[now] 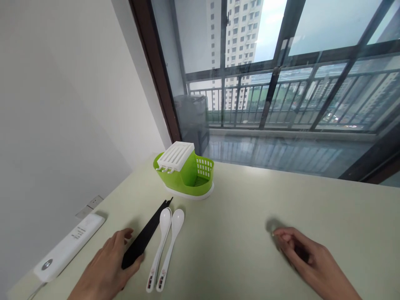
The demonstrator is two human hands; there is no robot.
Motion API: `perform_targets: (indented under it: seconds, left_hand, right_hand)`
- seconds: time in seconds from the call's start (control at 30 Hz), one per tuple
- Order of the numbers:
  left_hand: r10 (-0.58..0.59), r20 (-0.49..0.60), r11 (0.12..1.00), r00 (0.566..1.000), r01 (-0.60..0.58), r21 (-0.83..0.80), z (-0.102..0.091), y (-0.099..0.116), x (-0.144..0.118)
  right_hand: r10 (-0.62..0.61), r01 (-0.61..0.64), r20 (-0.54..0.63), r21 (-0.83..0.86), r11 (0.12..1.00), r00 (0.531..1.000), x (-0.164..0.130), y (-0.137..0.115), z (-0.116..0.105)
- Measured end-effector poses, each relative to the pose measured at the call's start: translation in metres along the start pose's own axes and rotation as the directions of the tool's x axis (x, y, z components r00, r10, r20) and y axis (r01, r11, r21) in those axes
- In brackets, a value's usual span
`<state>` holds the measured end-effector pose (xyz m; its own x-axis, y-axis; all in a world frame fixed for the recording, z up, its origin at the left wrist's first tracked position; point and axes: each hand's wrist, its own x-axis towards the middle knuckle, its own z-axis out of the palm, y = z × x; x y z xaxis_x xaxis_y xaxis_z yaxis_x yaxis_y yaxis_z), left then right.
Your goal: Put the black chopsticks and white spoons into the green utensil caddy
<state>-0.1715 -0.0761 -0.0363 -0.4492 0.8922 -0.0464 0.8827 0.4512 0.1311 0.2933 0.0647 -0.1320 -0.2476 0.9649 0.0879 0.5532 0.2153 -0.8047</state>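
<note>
A bundle of black chopsticks (146, 235) lies slantwise on the table. My left hand (108, 262) hovers around its near end, thumb on one side and curved fingers on the other, with a gap between them. Whether the thumb touches the bundle I cannot tell. Just right of the chopsticks lie several white spoons (171, 241), bowls pointing away from me and two of them stacked. On the right, my right hand (303, 254) is held low over the tabletop, fingers curled in and thumb against the index fingertip, with nothing visible in it.
A green utensil caddy (179, 180) with a white slatted lid and white base stands at the far edge. At the left edge lies a white power strip (70, 246) with a cord, near a wall socket (94, 201). Beyond the pale table (237, 233) is a glass window.
</note>
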Motion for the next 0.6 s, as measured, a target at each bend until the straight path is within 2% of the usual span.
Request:
perform_targets:
  seconds: [0.2,0.27,0.37,0.53,0.6]
  left_hand:
    - [-0.060,0.157,0.996,0.986,0.050,0.069,-0.023,0.022,0.011]
    - [-0.073,0.178,0.993,0.981,0.054,0.107,-0.029,0.027,0.016]
    - [-0.062,0.180,0.984,0.982,0.030,0.174,-0.029,0.030,0.024]
    - [-0.011,0.197,0.968,0.980,-0.039,0.247,-0.021,0.023,0.034]
    - [0.015,0.207,0.962,0.978,-0.070,0.264,-0.022,0.022,0.036]
  right_hand:
    - [0.030,-0.030,0.011,0.007,1.000,0.999,0.000,-0.002,0.000]
    - [0.032,-0.032,0.006,0.006,0.999,0.999,0.001,-0.005,0.000]
    - [0.042,-0.042,-0.008,0.023,0.999,0.999,-0.001,-0.011,0.003]
    - [0.081,-0.075,-0.100,0.065,0.995,0.992,-0.005,-0.020,0.008]
    - [0.075,-0.071,-0.081,0.056,0.996,0.994,-0.005,-0.018,0.007]
